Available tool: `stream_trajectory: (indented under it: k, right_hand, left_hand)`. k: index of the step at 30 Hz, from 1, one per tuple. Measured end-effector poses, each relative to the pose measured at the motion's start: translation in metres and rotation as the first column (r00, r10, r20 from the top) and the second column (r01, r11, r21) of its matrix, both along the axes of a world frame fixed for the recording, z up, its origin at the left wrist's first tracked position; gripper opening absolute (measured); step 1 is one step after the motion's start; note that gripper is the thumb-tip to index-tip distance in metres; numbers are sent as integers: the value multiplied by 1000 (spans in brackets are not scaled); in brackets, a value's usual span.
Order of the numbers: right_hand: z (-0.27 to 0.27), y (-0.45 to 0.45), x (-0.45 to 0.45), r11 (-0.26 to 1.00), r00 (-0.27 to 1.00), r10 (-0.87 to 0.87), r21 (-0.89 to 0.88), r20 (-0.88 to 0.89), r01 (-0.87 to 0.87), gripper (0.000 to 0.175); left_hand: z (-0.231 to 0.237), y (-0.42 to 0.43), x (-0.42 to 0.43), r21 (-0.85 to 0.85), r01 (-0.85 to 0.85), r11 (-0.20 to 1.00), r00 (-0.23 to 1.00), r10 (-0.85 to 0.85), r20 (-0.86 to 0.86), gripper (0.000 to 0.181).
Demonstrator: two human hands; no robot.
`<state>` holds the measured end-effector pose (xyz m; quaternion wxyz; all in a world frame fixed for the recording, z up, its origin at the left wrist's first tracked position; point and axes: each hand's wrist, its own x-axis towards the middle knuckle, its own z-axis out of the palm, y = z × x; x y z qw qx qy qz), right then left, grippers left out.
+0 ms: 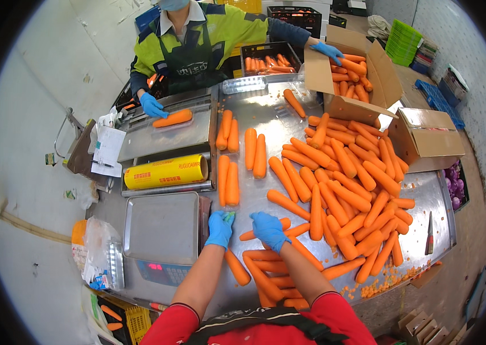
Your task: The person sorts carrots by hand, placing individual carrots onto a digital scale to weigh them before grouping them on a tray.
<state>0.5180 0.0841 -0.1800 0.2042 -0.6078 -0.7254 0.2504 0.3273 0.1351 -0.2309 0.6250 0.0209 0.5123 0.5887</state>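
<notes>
Both my hands wear blue gloves over the metal table. My left hand (220,228) is beside the digital scale (161,226), its fingertips at the near end of a clear tray that holds carrots (228,181); whether it grips the tray I cannot tell. My right hand (269,229) hovers over or touches a carrot (249,235), and its grip cannot be told. Two carrots (255,153) lie side by side farther up, near another tray of carrots (228,130). A large heap of loose carrots (346,185) covers the table to the right.
Across the table a co-worker's gloved hands touch a carrot (173,118) on the wrapping machine (165,138) and carrots in an open cardboard box (381,77). A yellow film roll (165,171) lies beyond the scale. A knife (429,235) and carrot trimmings (381,282) are at right.
</notes>
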Motion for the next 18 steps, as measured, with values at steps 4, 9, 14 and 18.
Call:
stream_trajectory:
  k: [4,9,14,18]
  right_hand:
    - [0,1,2,998,999,-26,-49,31,27,29]
    - [5,3,3,998,998,-49,-35,25,50,28]
    - [-3,10,-2,998,999,-30,-60,23,31,27]
    - [-3,6,-15,997,998,-29,-68,51,33,28]
  left_hand:
    - [12,20,16,11,-52,999,996,52,66,20]
    - [26,58,35,24,-92,995,993,90,82,25]
    - [50,85,43,-16,-83,996,987,85,139,37]
    - [49,49,-2,126,337,933,938,-344,45,32]
